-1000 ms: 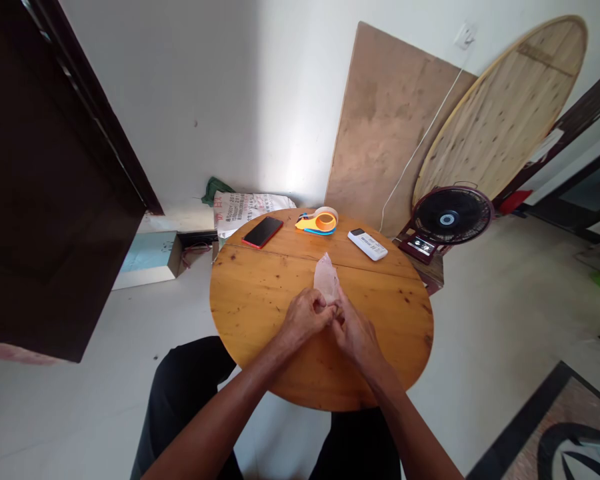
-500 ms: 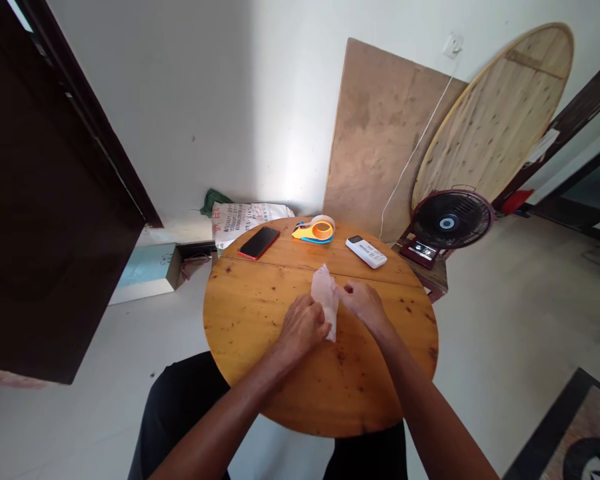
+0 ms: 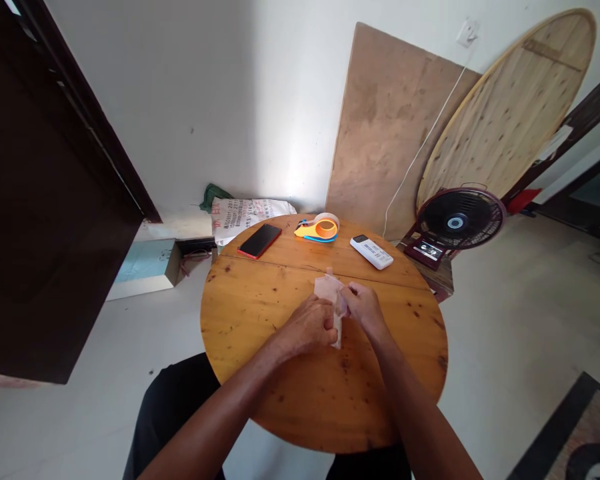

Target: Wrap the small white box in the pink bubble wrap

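Note:
A thin, crumpled pale pink sheet point(image 3: 329, 288) lies on the round wooden table point(image 3: 250, 300); whether it is plastic or tissue I cannot tell. My left hand point(image 3: 313, 323) presses down on its left side with curled fingers, covering part of it. On the other side, my right hand point(image 3: 363, 305) pinches the sheet's right edge between thumb and fingers. The lower end of the sheet pokes out below my left fingers.
Toward the back of the table lie a red-edged phone point(image 3: 260, 241), an orange and blue tape dispenser point(image 3: 321, 229) and a white remote-like device point(image 3: 371, 252). A dark fan point(image 3: 455, 223) stands beyond the right edge. Boards point(image 3: 395, 127) lean on the wall.
The sheet's right edge has been drawn down and outward by my right hand, so its top looks wider and lower. My left hand has shifted slightly right. The view has tilted a little.

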The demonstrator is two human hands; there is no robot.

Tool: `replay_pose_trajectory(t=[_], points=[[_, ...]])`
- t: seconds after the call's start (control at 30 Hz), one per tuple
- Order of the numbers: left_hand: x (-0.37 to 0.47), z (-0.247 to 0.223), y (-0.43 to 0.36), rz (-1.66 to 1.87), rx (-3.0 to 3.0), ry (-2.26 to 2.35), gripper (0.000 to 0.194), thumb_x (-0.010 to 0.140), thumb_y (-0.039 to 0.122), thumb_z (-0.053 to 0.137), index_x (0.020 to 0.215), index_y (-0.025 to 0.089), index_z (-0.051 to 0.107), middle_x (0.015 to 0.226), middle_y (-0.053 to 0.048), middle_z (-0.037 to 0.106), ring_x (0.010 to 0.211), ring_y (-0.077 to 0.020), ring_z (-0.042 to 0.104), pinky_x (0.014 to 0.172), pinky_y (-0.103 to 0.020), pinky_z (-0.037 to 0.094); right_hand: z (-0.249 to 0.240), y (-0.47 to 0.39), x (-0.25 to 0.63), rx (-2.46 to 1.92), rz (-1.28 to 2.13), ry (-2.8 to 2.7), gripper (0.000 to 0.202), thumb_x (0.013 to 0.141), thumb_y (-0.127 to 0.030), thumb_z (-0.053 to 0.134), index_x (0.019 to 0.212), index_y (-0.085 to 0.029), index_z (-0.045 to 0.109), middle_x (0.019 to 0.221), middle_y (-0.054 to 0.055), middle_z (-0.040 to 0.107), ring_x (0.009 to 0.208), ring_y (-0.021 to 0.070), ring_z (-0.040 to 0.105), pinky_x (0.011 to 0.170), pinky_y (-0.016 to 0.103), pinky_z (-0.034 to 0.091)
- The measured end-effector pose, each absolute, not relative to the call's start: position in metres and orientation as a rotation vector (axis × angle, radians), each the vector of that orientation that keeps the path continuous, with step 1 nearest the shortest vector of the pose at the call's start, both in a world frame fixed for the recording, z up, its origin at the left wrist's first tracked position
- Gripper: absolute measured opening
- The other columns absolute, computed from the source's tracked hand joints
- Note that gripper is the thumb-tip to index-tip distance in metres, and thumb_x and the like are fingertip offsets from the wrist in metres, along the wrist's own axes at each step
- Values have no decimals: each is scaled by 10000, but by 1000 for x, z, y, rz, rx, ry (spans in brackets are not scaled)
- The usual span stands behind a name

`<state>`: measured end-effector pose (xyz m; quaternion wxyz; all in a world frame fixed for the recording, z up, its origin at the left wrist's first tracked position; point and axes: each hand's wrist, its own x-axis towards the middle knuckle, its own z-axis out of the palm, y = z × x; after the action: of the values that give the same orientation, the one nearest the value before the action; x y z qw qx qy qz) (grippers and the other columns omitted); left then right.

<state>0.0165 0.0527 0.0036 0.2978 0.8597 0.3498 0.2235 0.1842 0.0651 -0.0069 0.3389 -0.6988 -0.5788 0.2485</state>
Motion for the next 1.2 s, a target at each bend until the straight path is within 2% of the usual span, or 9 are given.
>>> replay_pose_trajectory(t=[0.17, 0.27, 0.37, 0.47, 0.57, 0.7, 0.8, 0.97, 1.2], points=[[14, -7, 42, 716, 2235, 1019, 81, 663, 105, 526, 650, 185, 524, 882, -34, 599, 881, -179, 549, 786, -285, 461, -12, 89, 173, -1816, 812, -1598, 299, 749, -359, 513, 506, -186, 521, 390, -28, 537, 366, 94, 453, 403, 194, 294], [13, -12, 36, 802, 2266, 1083, 68, 690, 133, 555, 733, 186, 552, 960, -51, 588, 934, -201, 537, 836, -324, 464, -14, 95, 173, -1824, 896, -1590, 317, 736, -358, 535, 471, -184, 536, 375, -17, 534, 345, 100, 450, 385, 200, 301], [12, -8, 31, 844, 2381, 1109, 253, 719, 169, 582, 970, 195, 580, 1150, -76, 545, 1050, -243, 497, 913, -388, 439, -16, 95, 175, -1831, 989, -1537, 310, 772, -347, 483, 539, -178, 596, 446, 5, 598, 357, 110, 481, 384, 207, 339], [13, 0, 28, 774, 2553, 1024, 397, 751, 127, 538, 1133, 233, 545, 1268, -61, 498, 1093, -253, 476, 933, -408, 421, -17, 93, 178, -1812, 1040, -1502, 232, 754, -254, 458, 657, -170, 651, 495, 3, 625, 400, 121, 518, 405, 211, 374], [14, 5, 29, 693, 2632, 964, 312, 769, 114, 507, 1056, 209, 584, 1180, -63, 563, 1022, -246, 496, 888, -393, 436, -14, 90, 180, -1764, 1066, -1526, 204, 694, -177, 474, 725, -165, 676, 555, -5, 651, 469, 124, 556, 450, 208, 406], [15, 1, 32, 671, 2603, 980, 188, 778, 123, 507, 924, 180, 612, 976, -63, 630, 940, -231, 499, 877, -366, 440, -13, 89, 187, -1735, 1012, -1565, 170, 678, -199, 517, 722, -167, 678, 635, -9, 674, 536, 117, 576, 508, 203, 416], [15, -4, 32, 696, 2575, 997, 195, 770, 114, 511, 926, 175, 610, 957, -61, 633, 932, -223, 495, 898, -354, 431, -15, 90, 197, -1780, 895, -1558, 127, 687, -260, 557, 664, -168, 642, 558, -39, 612, 475, 97, 516, 487, 198, 365], [15, -7, 31, 714, 2545, 990, 173, 777, 109, 494, 892, 178, 602, 956, -56, 631, 913, -212, 499, 894, -344, 423, -18, 97, 202, -1872, 863, -1537, 247, 666, -385, 637, 567, -169, 569, 433, -61, 498, 379, 83, 446, 431, 205, 278], [15, -7, 32, 733, 2504, 970, 164, 782, 120, 498, 893, 178, 604, 966, -49, 627, 922, -217, 486, 862, -338, 431, -19, 118, 187, -1850, 1126, -1472, 224, 649, -348, 648, 581, -176, 521, 367, -88, 373, 330, 60, 286, 361, 214, 193]])
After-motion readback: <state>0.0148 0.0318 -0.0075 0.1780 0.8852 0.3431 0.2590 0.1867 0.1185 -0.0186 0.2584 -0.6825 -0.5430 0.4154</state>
